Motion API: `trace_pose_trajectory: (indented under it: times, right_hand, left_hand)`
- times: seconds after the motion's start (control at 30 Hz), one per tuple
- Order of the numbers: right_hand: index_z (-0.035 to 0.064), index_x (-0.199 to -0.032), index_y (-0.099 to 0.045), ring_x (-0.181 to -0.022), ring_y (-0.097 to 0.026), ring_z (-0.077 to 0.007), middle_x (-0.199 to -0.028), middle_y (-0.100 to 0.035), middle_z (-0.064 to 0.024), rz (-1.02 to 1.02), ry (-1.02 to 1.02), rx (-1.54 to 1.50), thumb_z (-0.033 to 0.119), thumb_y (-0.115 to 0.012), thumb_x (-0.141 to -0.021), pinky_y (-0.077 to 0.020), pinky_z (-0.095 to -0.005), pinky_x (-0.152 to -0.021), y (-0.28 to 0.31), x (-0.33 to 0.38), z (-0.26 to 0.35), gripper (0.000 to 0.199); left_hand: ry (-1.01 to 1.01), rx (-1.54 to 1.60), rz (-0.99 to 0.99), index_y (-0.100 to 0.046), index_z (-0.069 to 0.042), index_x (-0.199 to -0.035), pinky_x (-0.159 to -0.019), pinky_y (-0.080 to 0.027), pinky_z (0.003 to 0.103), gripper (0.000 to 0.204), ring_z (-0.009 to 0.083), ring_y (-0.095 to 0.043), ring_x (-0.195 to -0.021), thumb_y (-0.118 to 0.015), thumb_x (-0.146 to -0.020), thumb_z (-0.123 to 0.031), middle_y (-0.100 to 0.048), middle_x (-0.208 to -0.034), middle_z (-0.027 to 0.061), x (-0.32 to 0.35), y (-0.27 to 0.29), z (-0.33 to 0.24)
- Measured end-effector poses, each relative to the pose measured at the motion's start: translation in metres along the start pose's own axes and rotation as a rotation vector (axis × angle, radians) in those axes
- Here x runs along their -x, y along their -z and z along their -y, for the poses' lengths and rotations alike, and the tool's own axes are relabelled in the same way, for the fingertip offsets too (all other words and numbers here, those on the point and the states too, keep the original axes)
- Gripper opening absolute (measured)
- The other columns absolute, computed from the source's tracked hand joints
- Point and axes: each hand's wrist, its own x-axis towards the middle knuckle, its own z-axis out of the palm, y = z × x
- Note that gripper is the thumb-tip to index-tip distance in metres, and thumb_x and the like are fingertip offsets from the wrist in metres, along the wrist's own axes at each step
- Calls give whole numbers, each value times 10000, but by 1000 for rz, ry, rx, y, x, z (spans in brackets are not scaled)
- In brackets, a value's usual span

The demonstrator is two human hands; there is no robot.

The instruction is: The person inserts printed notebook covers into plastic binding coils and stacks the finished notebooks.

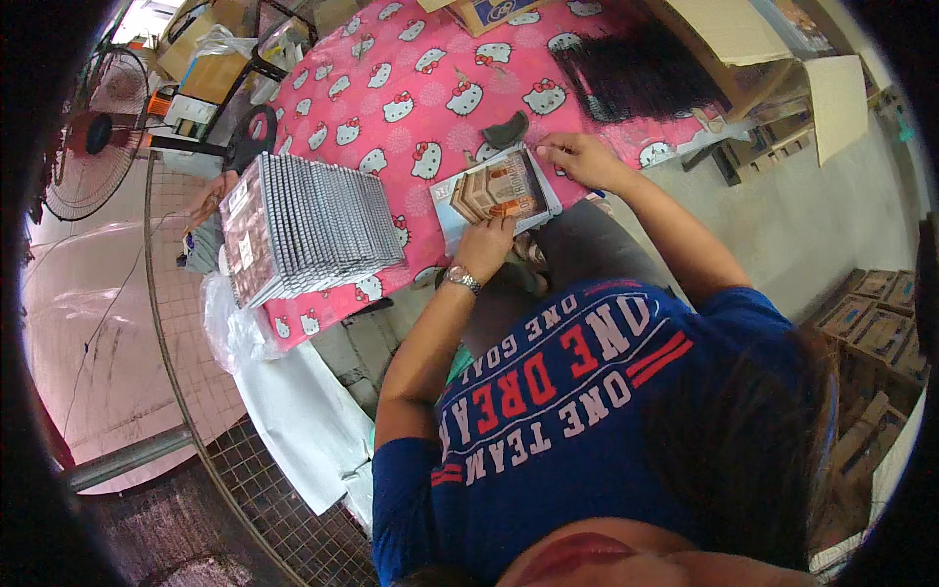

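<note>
A booklet (501, 196) with a building pictured on its cover lies at the near edge of a table with a pink, cat-patterned cloth (323, 83). Wearing a metal wristwatch (462, 278), my left hand (486, 245) has its fingers together over the booklet's near edge; the thumb is hidden. My right hand (579, 159) is at the booklet's right edge, fingers curled and thumb against forefinger. Whatever lies in that pinch is too small to make out. Just beyond the booklet is a small dark pad (506, 130). Left of it rises a tall stack of wire-bound booklets (318, 225).
Many thin black strands (641, 73) spread over the table's far right, beside an open cardboard box (748, 34). Another person's hand (207, 199) shows left of the stack. A fan (93, 132) stands far left. Clear plastic (235, 318) hangs by the table's left corner.
</note>
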Motion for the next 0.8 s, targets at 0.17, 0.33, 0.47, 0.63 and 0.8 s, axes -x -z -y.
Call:
trace_pose_trajectory:
  times: [0.17,0.33,0.47,0.63,0.8]
  right_hand:
    - [21,-915,-629,-686,-560,-106,-746,-609,-21,54,-37,-16,250,-552,-962,-465,-287,-628,23,8,-53,246]
    - [42,-1105,-643,-737,-584,-136,-781,-618,-49,21,56,3,182,-571,-941,-474,-287,-717,3,4,-2,227]
    - [76,-1205,-640,-847,-611,-175,-894,-644,-90,-60,436,14,121,-589,-920,-472,-297,-789,-6,1,-8,293]
    - [60,-1101,-688,-894,-607,-210,-941,-633,-106,9,370,63,85,-620,-888,-469,-312,-803,-5,-2,18,225]
    - [81,-1054,-705,-870,-598,-239,-918,-623,-97,-17,457,89,87,-674,-833,-474,-329,-785,-8,-5,16,223]
  left_hand:
    - [-19,204,9,-612,-99,-1100,-637,-527,440,277,319,-661,-746,-565,-848,-205,-666,-837,157,-12,-5,-20]
    - [104,319,-24,-625,-138,-1107,-649,-505,492,250,381,-635,-739,-551,-885,-226,-656,-817,177,4,44,24]
    - [157,181,-242,-619,-91,-1080,-715,-493,472,256,351,-630,-802,-569,-841,-171,-655,-897,147,-8,97,25]
    - [172,87,-491,-613,-74,-1018,-864,-414,437,239,305,-579,-940,-592,-795,-160,-632,-969,107,-23,79,23]
    - [220,142,-584,-615,-89,-986,-931,-348,456,260,276,-553,-974,-635,-810,-280,-621,-963,78,-27,70,14]
